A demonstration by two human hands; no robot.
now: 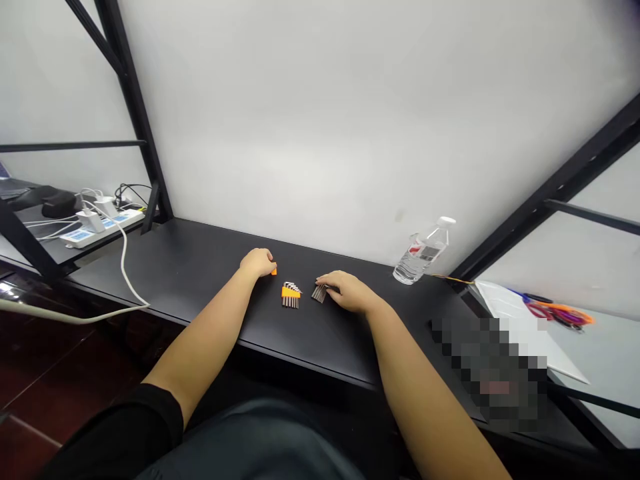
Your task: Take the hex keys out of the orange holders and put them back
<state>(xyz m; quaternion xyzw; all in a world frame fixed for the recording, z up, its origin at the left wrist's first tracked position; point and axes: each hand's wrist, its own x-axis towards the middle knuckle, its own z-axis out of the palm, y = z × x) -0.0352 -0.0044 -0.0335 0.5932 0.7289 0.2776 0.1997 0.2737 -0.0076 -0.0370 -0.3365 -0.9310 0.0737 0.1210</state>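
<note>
Left hand (259,263) curls at an orange bit (274,271), right hand (347,291) presses on loose keys (319,293), either side of the hex key set (291,296); can't tell if they're pinching.

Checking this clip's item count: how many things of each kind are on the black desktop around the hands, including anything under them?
Hex key set in orange holder: 1
Bundle of metal hex keys, partly under the right hand: 1
Orange piece, partly hidden by the left hand: 1
Plastic water bottle: 1
Total: 4
</note>
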